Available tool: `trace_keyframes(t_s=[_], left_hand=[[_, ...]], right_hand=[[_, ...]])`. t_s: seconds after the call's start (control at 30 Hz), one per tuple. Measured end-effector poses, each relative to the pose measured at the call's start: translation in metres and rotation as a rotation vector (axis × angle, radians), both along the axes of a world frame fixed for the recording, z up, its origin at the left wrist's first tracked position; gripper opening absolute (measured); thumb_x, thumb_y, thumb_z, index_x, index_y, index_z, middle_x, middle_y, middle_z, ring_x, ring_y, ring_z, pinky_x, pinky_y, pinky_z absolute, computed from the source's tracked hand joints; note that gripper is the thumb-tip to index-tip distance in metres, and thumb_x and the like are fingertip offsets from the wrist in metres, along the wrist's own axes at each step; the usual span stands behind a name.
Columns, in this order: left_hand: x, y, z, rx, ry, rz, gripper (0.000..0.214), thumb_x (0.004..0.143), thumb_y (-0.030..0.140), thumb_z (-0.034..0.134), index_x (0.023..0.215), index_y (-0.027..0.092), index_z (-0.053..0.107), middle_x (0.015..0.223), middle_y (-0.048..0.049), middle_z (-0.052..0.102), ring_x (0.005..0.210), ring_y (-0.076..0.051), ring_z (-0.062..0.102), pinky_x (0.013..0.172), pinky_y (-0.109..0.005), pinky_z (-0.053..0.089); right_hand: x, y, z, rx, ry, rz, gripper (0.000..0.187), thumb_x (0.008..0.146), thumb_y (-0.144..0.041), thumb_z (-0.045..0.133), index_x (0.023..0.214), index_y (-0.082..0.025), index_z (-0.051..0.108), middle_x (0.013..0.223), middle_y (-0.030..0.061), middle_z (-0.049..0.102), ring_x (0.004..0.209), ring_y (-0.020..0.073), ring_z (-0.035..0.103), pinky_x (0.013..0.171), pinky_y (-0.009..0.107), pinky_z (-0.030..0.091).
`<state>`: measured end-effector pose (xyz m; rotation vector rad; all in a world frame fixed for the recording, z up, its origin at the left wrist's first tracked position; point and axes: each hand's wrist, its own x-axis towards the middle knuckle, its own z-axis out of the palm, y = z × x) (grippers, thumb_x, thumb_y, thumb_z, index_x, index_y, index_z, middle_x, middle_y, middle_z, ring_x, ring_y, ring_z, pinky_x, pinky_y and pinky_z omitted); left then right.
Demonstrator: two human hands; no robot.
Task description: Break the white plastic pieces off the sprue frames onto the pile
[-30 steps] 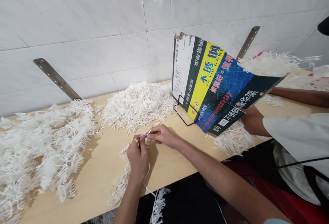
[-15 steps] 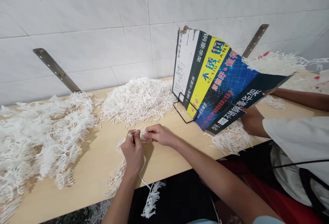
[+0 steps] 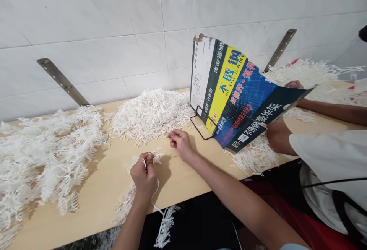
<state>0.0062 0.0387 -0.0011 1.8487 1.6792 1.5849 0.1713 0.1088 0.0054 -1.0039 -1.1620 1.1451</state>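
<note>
My left hand is closed around a white fringed cord above the wooden table. Frayed ends stick out past its thumb, and the cord trails down beside the wrist to a white tassel-like end hanging over the table's front edge. Apart from it, farther forward and to the right, is my right hand with its fingers pinched together. Whatever those fingertips hold, if anything, is too small to make out. Just beyond the right hand lies a heap of short white strands. More white fringe lies left of my left forearm.
A large tangled white pile covers the table's left side. A printed cardboard sheet stands in a black wire holder to the right. Behind it are another person's arms and more strands. A tiled wall bounds the back.
My hands have come apart: the right has moved slightly forward and right, away from the cord, while the left has shifted slightly down and left, still holding it. Another person's hand now shows behind the cardboard.
</note>
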Motion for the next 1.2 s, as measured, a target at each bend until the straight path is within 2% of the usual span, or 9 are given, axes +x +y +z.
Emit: trace_keyframes(t_s=[0.13,0.23,0.3,0.5,0.63,0.7,0.83,1.03,1.2], left_hand=[[0.005,0.002,0.000,0.047,-0.097,0.051,0.025,0.100,0.039,0.055,0.089,0.019,0.066,0.054,0.0054,0.055,0.046,-0.012,0.050,0.052,-0.024,0.037],[0.012,0.004,0.006,0.073,-0.286,0.135,0.030,0.103,0.045,0.051,0.091,0.019,0.060,0.059,0.0052,0.055,0.050,-0.013,0.054,0.053,-0.024,0.042],[0.015,0.006,0.010,0.107,-0.344,0.167,0.033,0.103,0.050,0.049,0.092,0.020,0.056,0.064,0.0044,0.056,0.054,-0.014,0.057,0.056,-0.026,0.044],[0.010,0.011,0.015,0.521,-0.160,0.131,0.028,0.109,0.044,0.038,0.090,0.023,0.043,0.082,-0.0016,0.059,0.076,-0.019,0.061,0.072,-0.036,0.045],[0.003,0.012,0.014,0.738,-0.130,0.109,0.022,0.108,0.042,0.040,0.094,0.025,0.040,0.087,-0.0012,0.053,0.079,-0.020,0.061,0.069,-0.035,0.041],[0.003,0.012,0.014,0.759,-0.121,0.104,0.022,0.108,0.042,0.040,0.094,0.026,0.040,0.092,-0.0032,0.053,0.081,-0.021,0.059,0.069,-0.036,0.041],[0.004,0.013,0.015,0.804,-0.138,0.127,0.023,0.107,0.044,0.042,0.092,0.026,0.041,0.090,-0.0027,0.048,0.086,-0.023,0.058,0.071,-0.038,0.042],[0.005,0.010,0.014,0.638,-0.107,-0.020,0.025,0.108,0.039,0.043,0.090,0.023,0.052,0.097,-0.0053,0.059,0.089,-0.021,0.060,0.078,-0.040,0.047],[0.015,0.010,0.025,0.036,-0.264,-0.366,0.025,0.104,0.040,0.056,0.103,0.022,0.074,0.130,-0.0119,0.068,0.121,-0.026,0.061,0.107,-0.048,0.047]], right_hand=[[-0.001,-0.001,0.004,0.117,-0.215,-0.085,0.016,0.089,-0.025,0.064,0.098,-0.017,0.074,0.089,0.0063,0.067,0.084,0.0199,0.060,0.083,0.034,0.050],[0.005,-0.005,0.007,0.255,-0.554,-0.220,0.046,0.090,-0.013,0.055,0.135,-0.015,0.061,0.116,0.0133,0.065,0.107,0.0252,0.060,0.101,0.042,0.048],[0.009,-0.008,0.009,0.311,-0.654,-0.257,0.048,0.088,-0.006,0.048,0.133,-0.015,0.059,0.120,0.0142,0.065,0.107,0.0242,0.061,0.099,0.040,0.049],[0.008,-0.027,0.025,0.299,-0.712,0.231,0.016,0.092,-0.013,0.058,0.101,-0.021,0.068,0.083,-0.0004,0.073,0.075,0.0150,0.065,0.069,0.024,0.043],[0.003,-0.035,0.030,0.297,-0.859,0.335,0.010,0.090,-0.017,0.065,0.095,-0.022,0.072,0.085,0.0005,0.076,0.076,0.0159,0.066,0.066,0.024,0.038],[0.001,-0.035,0.030,0.227,-0.785,0.379,0.014,0.088,-0.011,0.062,0.092,-0.020,0.072,0.083,0.0015,0.076,0.074,0.0152,0.067,0.066,0.024,0.041],[0.001,-0.029,0.029,-0.026,-0.465,0.749,0.020,0.092,-0.012,0.054,0.097,-0.017,0.072,0.091,0.0044,0.078,0.076,0.0151,0.072,0.069,0.024,0.052],[0.005,-0.012,0.027,0.309,-0.367,0.132,0.020,0.086,-0.010,0.057,0.093,-0.020,0.073,0.140,0.0093,0.067,0.135,0.0249,0.056,0.110,0.041,0.045],[0.012,-0.014,0.025,0.068,-0.096,0.611,0.021,0.087,-0.019,0.053,0.095,-0.015,0.071,0.088,0.0056,0.074,0.086,0.0211,0.070,0.081,0.034,0.054]])
